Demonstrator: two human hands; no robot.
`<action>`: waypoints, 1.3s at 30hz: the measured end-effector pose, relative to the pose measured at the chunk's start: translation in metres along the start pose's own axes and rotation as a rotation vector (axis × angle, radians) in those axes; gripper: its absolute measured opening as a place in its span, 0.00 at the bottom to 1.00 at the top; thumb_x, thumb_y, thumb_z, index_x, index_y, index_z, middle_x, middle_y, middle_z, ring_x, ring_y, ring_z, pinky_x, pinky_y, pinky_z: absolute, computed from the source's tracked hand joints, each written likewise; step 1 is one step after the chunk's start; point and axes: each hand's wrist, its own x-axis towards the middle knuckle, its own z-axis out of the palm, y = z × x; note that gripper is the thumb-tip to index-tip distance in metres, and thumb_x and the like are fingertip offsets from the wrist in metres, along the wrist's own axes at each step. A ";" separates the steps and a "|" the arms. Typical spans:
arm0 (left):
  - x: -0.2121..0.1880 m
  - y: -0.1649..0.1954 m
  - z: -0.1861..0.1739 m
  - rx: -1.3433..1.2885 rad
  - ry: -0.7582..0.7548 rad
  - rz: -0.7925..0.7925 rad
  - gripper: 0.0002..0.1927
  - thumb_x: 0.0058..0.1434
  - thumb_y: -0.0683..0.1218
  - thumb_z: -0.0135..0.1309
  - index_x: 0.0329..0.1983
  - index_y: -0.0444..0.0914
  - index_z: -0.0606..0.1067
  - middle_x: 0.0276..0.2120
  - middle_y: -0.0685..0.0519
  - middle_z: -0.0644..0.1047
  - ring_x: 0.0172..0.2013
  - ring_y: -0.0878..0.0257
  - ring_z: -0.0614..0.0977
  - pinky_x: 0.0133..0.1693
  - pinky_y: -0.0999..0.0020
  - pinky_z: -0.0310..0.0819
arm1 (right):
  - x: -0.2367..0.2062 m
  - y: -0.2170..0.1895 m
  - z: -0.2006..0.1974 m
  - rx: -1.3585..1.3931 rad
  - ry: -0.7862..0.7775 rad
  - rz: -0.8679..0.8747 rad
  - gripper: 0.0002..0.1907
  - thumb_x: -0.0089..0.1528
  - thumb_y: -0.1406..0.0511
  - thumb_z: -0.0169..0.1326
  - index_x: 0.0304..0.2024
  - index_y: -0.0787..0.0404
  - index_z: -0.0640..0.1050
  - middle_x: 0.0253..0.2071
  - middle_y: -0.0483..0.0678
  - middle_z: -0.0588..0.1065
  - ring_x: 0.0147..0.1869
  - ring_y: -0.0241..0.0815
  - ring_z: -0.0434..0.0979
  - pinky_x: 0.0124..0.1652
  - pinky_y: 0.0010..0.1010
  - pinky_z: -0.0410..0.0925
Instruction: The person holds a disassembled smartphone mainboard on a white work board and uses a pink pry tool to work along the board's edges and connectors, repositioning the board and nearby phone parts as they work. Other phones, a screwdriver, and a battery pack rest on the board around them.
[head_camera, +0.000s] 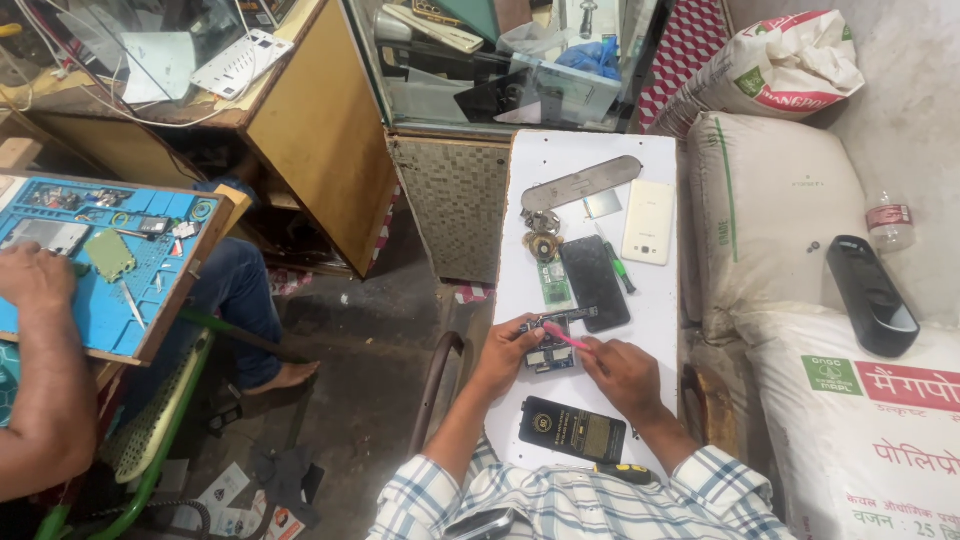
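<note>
My left hand pinches opened phone board flat on white counter, steadying it. Right hand, fingers closed round pink tool, tip angled onto board. Black phone, white back cover parked beyond, out of way.

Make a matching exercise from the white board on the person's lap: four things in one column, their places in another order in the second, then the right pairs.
Things:
1. pink tool
2. white phone
3. grey metal strip
4. black phone

Places:
a. far end of the white board
b. in the right hand
c. middle of the board, face down
d. right of the strip's near end

Pairs: 1-b, 2-d, 3-a, 4-c
</note>
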 end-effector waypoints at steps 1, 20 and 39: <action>0.000 0.000 0.000 -0.002 0.009 -0.006 0.12 0.68 0.42 0.56 0.52 0.32 0.79 0.43 0.53 0.82 0.43 0.68 0.81 0.48 0.72 0.76 | -0.001 0.000 0.000 0.034 -0.003 0.064 0.11 0.60 0.62 0.63 0.44 0.57 0.82 0.24 0.43 0.75 0.24 0.37 0.73 0.25 0.31 0.66; 0.001 0.002 0.002 -0.017 0.024 -0.034 0.12 0.68 0.41 0.55 0.53 0.33 0.79 0.43 0.53 0.82 0.43 0.69 0.81 0.49 0.72 0.75 | 0.000 -0.001 -0.002 0.084 0.003 0.174 0.12 0.60 0.63 0.63 0.46 0.58 0.82 0.25 0.43 0.75 0.24 0.35 0.74 0.25 0.29 0.67; 0.001 -0.006 -0.005 0.057 0.021 0.001 0.14 0.69 0.43 0.56 0.54 0.32 0.78 0.42 0.54 0.81 0.42 0.70 0.79 0.48 0.73 0.75 | -0.004 0.002 0.002 0.052 0.000 0.238 0.10 0.62 0.64 0.64 0.46 0.57 0.82 0.26 0.44 0.74 0.25 0.37 0.73 0.27 0.32 0.66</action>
